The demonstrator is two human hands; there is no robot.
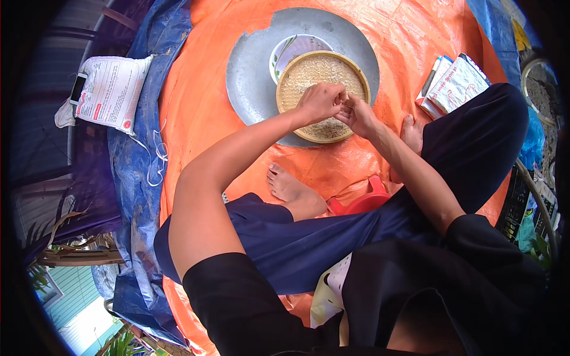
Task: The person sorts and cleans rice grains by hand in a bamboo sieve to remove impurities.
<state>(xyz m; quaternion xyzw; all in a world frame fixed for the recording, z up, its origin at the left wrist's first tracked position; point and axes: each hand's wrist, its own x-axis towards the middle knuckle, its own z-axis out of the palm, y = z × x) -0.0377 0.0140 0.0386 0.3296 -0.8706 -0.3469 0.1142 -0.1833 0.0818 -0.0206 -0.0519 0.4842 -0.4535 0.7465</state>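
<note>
My left hand [322, 102] and my right hand [358, 115] meet above a round woven basket [279, 95]. Their fingers are pinched together and the fingertips nearly touch. Whatever lies between them is too small to make out. Pale grain [317, 66] covers the bottom of the basket, with a darker heap on the side nearer me. The basket overlaps a white bowl [284, 47] with a leaf pattern, whose far rim shows. Both are on a large round grey metal tray [246, 83] with a ragged notch in its far left edge.
An orange tarp [208, 113] lies under everything, bordered by a blue tarp [133, 172]. A printed white sack [116, 95] with a phone-like object [78, 89] lies left; folded sacks [457, 83] lie right. My bare feet [294, 190] and a red plastic stool [368, 200] are nearer me.
</note>
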